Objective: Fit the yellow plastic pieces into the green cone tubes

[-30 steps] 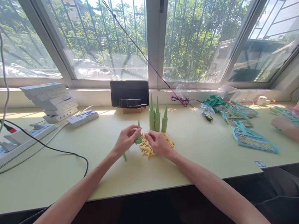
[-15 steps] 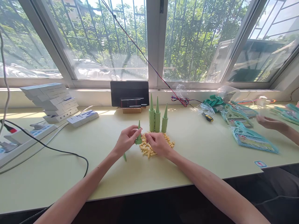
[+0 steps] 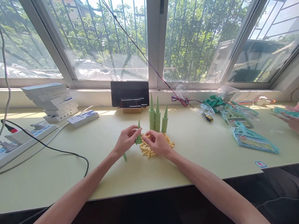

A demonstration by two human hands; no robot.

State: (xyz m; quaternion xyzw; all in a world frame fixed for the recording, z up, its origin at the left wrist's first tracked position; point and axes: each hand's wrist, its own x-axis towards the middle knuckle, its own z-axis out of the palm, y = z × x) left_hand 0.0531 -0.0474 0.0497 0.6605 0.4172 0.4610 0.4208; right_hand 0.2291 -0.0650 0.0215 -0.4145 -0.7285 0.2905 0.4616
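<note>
My left hand (image 3: pixel 127 140) grips a green pointed cone (image 3: pixel 138 137) with a wider ring at its base, its tip upward. My right hand (image 3: pixel 157 142) is pinched close to the cone's right side; whatever its fingertips hold is too small to make out. Beneath and around the right hand lies a pile of small yellow pegs (image 3: pixel 149 151). Behind the pile stand three green cylinders with pointed tops (image 3: pixel 157 119), two side by side and one slightly apart. Another thin green pointed piece (image 3: pixel 125 157) lies on the table below my left hand.
White boxes (image 3: pixel 59 102) are stacked at left, near a power strip (image 3: pixel 37 132) and cables. A dark tablet (image 3: pixel 129 93) leans at the back. To the right lie a yellow-black screwdriver (image 3: pixel 207 117) and bagged dustpan sets (image 3: pixel 254 140). Another person's hand (image 3: pixel 289 119) is at far right.
My right hand's fingers have shifted slightly left, nearer the cone. My left hand has stayed put. The other person's hand has moved right, toward the bagged items at the edge.
</note>
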